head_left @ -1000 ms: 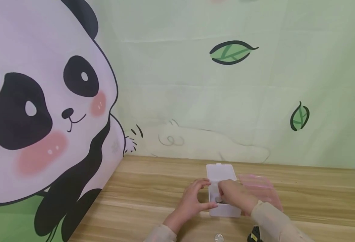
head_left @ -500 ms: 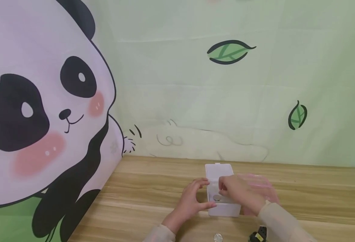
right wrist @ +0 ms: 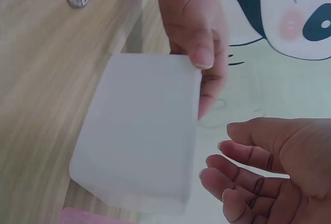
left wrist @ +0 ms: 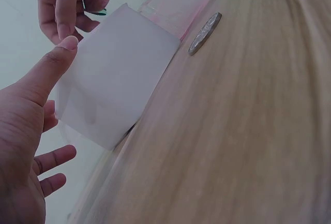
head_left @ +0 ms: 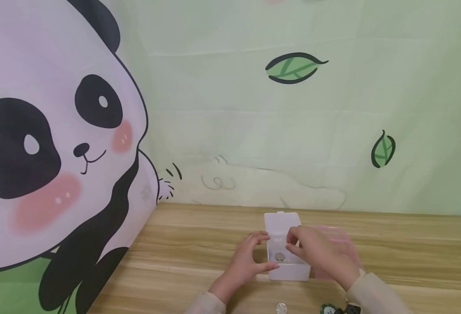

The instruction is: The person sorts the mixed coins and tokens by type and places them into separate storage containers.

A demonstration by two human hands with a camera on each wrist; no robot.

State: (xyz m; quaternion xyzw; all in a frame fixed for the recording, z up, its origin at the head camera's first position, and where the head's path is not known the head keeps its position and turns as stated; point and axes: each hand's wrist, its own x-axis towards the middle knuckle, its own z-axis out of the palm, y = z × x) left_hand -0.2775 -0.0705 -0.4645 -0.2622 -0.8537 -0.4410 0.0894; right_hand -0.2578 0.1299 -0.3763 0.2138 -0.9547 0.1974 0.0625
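A silver coin (head_left: 281,308) lies nearest on the tabletop (head_left: 175,248). Beyond, the grip of the left hand (head_left: 247,257), widely spread, holds an open white box (head_left: 289,274) with another coin (head_left: 280,256) inside. Over it, the right hand (head_left: 317,249) has its grip loosely parted, empty. Behind: a panda backdrop (head_left: 230,100).

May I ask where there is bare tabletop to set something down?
The brown wooden tabletop looks bare between the left hand and the panda-printed backdrop, and right of the translucent pink plastic box. It is crowded around the open white plastic box, near the right hand, and in front, by a round silver coin and dark items.
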